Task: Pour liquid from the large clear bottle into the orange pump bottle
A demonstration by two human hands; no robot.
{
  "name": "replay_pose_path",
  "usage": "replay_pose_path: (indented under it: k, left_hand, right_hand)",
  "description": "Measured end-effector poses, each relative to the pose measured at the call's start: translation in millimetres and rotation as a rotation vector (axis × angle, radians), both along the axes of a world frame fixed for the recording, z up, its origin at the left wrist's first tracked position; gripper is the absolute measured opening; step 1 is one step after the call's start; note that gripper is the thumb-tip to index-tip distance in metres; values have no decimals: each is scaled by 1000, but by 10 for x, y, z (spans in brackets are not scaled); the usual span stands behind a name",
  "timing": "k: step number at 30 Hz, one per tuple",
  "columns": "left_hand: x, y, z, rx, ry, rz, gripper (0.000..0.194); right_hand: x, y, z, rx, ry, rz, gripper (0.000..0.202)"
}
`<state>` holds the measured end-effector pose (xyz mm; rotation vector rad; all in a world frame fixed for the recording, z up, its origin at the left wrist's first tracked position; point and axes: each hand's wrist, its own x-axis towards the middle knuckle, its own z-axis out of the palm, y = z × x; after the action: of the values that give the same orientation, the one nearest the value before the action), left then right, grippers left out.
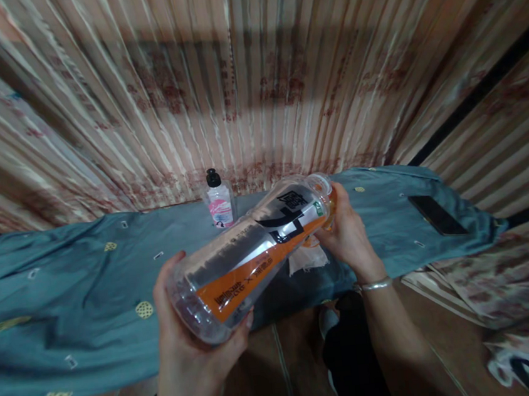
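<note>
A large clear plastic bottle (246, 250) with an orange, white and black label is held tilted, its base toward me at lower left and its neck up at the right. My left hand (198, 350) cups the base, thumb on the near side and fingers round the far side. My right hand (349, 233), with a silver bracelet (375, 285) at the wrist, is closed at the neck end; the fingers are mostly hidden behind the bottle. Something orange shows by those fingers, too covered to name. Below the bottle lies a crumpled white tissue-like piece (307, 260).
A teal patterned cloth (113, 289) covers the narrow table. On it stand a small pump bottle (220, 206) with a black top, behind the large bottle, and a dark phone (437, 215) lying at the right. Pleated curtains (234, 88) hang behind and at the sides.
</note>
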<state>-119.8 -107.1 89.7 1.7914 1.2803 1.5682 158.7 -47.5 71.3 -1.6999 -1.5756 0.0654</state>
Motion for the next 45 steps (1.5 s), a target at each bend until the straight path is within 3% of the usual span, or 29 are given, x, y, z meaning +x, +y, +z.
replay_pose_path:
  k: [3,10,22,28,34,37,42,45]
  left_hand:
    - [27,-24,30,-37,-63,4,95]
    - [-31,25,1,53,67,-68,103]
    - [-36,-15,38,30,91,-58,99]
    - [81,-68,48,-130,-158,38,94]
    - [-5,-9,26,77,98,-25,99]
    - [-52,8,20,66,122,-27,100]
    - [-11,-22,36,-8,30,-18,97]
    - [78,-68,72,-123,-126,26,93]
  right_hand:
    - [1,0,-4,0,0,-3,87]
    - [2,-1,-12,8,15,-6,89]
    - [-2,-2,-25,19,-12,-12,87]
    - [-2,-7,-9,6,11,1,88]
    - [5,-4,-18,10,-8,-7,88]
    - [2,-5,-12,5,1,-12,89]
    - [-8,-11,11,-14,26,-4,90]
    - [-11,-8,8,-13,26,-8,91]
